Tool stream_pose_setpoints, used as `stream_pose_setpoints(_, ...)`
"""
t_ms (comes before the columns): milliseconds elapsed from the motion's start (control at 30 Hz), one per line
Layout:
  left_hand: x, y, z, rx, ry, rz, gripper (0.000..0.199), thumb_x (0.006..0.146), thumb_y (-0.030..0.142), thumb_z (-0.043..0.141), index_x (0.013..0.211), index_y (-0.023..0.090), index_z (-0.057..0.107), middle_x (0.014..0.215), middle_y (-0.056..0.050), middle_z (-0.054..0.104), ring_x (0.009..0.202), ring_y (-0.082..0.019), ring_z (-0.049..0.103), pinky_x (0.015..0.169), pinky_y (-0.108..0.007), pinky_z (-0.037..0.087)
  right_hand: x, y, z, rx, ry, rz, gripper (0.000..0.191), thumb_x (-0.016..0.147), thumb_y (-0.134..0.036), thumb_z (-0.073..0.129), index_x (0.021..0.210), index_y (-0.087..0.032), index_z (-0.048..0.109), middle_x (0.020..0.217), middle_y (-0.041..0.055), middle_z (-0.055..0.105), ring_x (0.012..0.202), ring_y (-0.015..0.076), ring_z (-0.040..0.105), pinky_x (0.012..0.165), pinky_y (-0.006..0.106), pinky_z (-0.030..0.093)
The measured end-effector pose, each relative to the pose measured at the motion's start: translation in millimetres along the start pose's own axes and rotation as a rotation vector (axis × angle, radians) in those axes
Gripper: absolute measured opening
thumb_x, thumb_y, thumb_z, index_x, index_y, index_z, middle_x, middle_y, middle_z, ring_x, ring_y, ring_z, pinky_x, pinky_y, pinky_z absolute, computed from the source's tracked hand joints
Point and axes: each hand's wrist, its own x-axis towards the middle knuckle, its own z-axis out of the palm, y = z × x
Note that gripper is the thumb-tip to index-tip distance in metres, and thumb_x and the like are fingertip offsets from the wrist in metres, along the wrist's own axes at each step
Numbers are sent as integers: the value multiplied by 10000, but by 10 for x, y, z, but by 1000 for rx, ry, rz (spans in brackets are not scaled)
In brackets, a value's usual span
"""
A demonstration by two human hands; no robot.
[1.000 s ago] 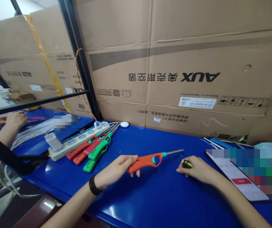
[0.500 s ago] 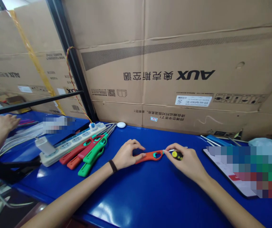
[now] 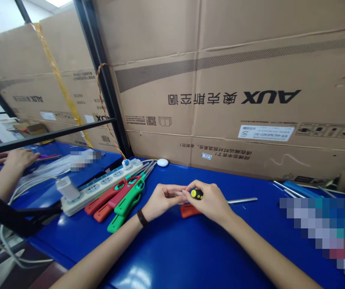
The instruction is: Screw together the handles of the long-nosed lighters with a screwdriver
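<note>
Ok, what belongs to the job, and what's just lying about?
In the job:
- black-and-yellow tool, in the right hand
- orange lighter, partly covered by that hand
- red and green lighters, probably

Just lying about:
- power strip
- white charger
- white oval object

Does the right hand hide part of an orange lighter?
Yes, the orange lighter shows on both sides of the right hand, its middle covered.

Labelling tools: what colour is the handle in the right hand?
Black and yellow handle in the right hand; best seen in the head view.
</note>
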Motion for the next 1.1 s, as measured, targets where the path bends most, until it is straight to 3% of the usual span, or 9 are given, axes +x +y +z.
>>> stream_pose_setpoints(267,9,80,-105,-142,-37,-229,338,719,326,737,959,87,725,921,-127,730,828,-189,691,763,-257,541,-7,113,61,-15,-40,-70,173,856,-369,520,889,-255,646,672,-16,687,555,154,617,534,237,349)
stream_pose_setpoints(400,6,79,-114,-274,-19,-272,298,642,234,805,905,111,739,830,-59,735,723,-99,671,703,-159,524,-16,124,41,54,29,-150,182,863,-383,524,902,-246,638,617,-34,637,517,119,584,540,215,372)
stream_pose_setpoints(533,1,51,-91,-355,-5,-304,313,573,189,842,866,134,745,811,-25,732,672,-69,654,688,-144,514,-27,79,21,101,64,-189,188,870,-382,521,904,-232,629,602,-35,631,494,105,568,533,202,382)
stream_pose_setpoints(733,-17,51,-61,-193,-25,-167,291,633,249,809,897,149,740,793,-32,731,677,-111,652,728,-241,526,-42,26,-5,14,50,-235,208,884,-396,499,896,-232,626,598,-30,628,500,110,576,507,204,363)
stream_pose_setpoints(833,-18,55,-48,-76,1,-83,337,666,269,785,977,154,723,873,-46,729,745,-146,658,756,-285,536,-24,34,-53,15,110,-230,200,896,-379,474,926,-223,594,600,-38,596,503,101,563,525,205,378)
stream_pose_setpoints(1100,18,-24,-76,173,59,7,291,704,313,748,930,132,725,900,-64,729,761,-174,664,737,-273,537,40,1,-201,76,194,-137,144,881,-358,483,924,-223,505,564,-77,461,465,88,454,526,202,379)
